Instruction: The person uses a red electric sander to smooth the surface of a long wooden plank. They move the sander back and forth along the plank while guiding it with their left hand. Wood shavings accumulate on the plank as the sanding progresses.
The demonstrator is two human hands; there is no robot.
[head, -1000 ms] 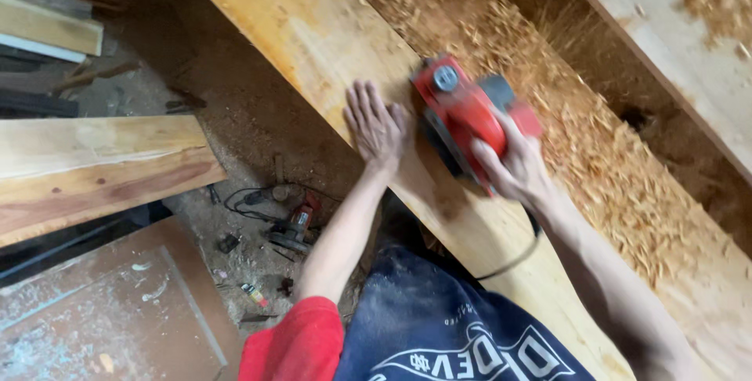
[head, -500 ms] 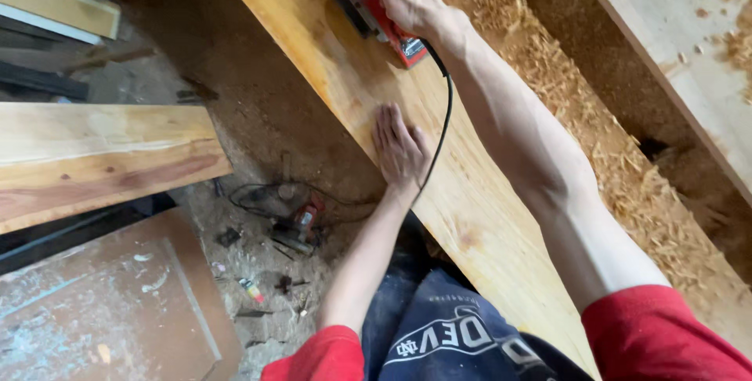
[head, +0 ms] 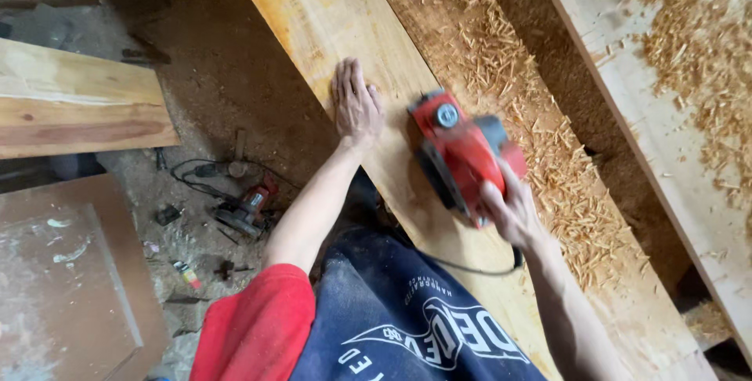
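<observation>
Our hands work the long plank point(head: 329, 21): left hand point(head: 356, 103) lies flat and open on it, right hand point(head: 509, 209) grips the red electric planer point(head: 462, 150) resting just beside, wood shavings point(head: 517, 91) alongside

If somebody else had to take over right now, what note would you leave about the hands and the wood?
Left hand: flat on the long plank, fingers spread, holding nothing.
Right hand: gripping the rear handle of the red electric planer, which sits on the plank beside the left hand.
Shavings lie piled along the plank's right side, so some planing is done.
How much of the surface is left cannot be told.
The planer's cord trails near the body.
</observation>
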